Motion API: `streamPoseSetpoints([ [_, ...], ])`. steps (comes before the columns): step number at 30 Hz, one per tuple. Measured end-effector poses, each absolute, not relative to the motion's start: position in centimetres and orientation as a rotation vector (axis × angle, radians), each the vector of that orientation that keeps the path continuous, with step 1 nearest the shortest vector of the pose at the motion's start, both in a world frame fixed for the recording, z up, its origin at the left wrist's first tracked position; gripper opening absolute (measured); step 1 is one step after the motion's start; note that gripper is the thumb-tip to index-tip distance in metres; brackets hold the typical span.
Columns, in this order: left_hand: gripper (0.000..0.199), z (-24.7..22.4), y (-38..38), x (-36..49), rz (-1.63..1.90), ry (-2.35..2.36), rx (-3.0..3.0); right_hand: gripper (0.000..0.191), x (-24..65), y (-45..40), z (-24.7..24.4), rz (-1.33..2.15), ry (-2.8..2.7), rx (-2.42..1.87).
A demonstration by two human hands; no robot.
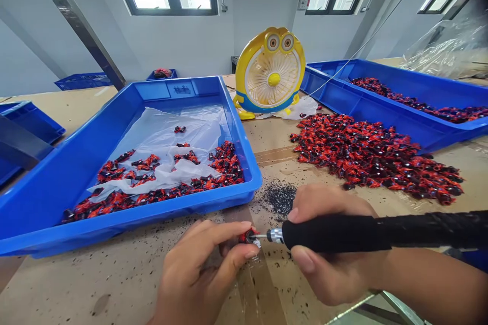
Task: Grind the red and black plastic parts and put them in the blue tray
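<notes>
Between the thumb and fingers of my left hand is a small red-and-black part. My right hand grips a thick, black-sleeved rotary handpiece with a metal collar and a thin bit. The bit's tip meets the part's right end, though I cannot tell whether it goes inside. Just beyond my hands, dark shavings are scattered over the brown tabletop. A large heap of similar red-and-black parts lies past my right hand.
At the left, a blue tray holds more parts on crumpled white plastic sheeting. Beyond the heap sits another blue tray with parts inside. A yellow fan with cartoon eyes stands at the back, near a thin slanting cord.
</notes>
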State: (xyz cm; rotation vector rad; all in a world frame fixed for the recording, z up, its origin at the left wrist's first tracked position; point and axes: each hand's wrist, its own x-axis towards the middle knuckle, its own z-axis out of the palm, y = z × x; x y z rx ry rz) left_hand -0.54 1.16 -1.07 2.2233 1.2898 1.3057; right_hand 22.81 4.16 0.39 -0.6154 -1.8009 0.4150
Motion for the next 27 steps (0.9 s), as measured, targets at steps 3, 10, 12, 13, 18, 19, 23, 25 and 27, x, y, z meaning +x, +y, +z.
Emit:
streamPoseSetpoints([
  [3,0.016,-1.31,1.09,-0.95,1.281,1.283,2.213,0.032,22.77,4.15,0.43,0.407,-1.789,-0.622],
  [10,0.016,-1.18,1.24,-0.99,1.261,1.276,2.213,0.036,22.73,4.13,0.52,0.429,-1.768,-0.625],
  [12,0.016,-1.22,1.31,-0.97,1.262,1.277,2.219,0.036,22.64,4.13,0.46,0.444,-1.751,-0.618],
  [13,0.015,-1.26,1.33,-0.98,1.261,1.281,2.218,0.035,22.59,4.16,0.44,0.452,-1.744,-0.612],
  [18,0.015,-1.35,1.24,-1.07,1.247,1.29,2.213,0.036,22.43,4.38,0.66,0.436,-1.741,-0.574],
  [19,0.015,-1.36,1.2,-1.07,1.254,1.286,2.213,0.035,22.42,4.43,0.76,0.428,-1.745,-0.572],
  [23,0.016,-1.31,1.15,-1.05,1.27,1.318,2.207,0.031,22.38,4.54,1.08,0.423,-1.757,-0.574],
  [25,0.015,-1.2,1.21,-1.07,1.247,1.333,2.213,0.03,22.39,4.57,1.15,0.431,-1.757,-0.577],
  [27,0.014,-1.08,1.27,-1.11,1.216,1.338,2.221,0.031,22.4,4.58,1.16,0.433,-1.757,-0.579],
])
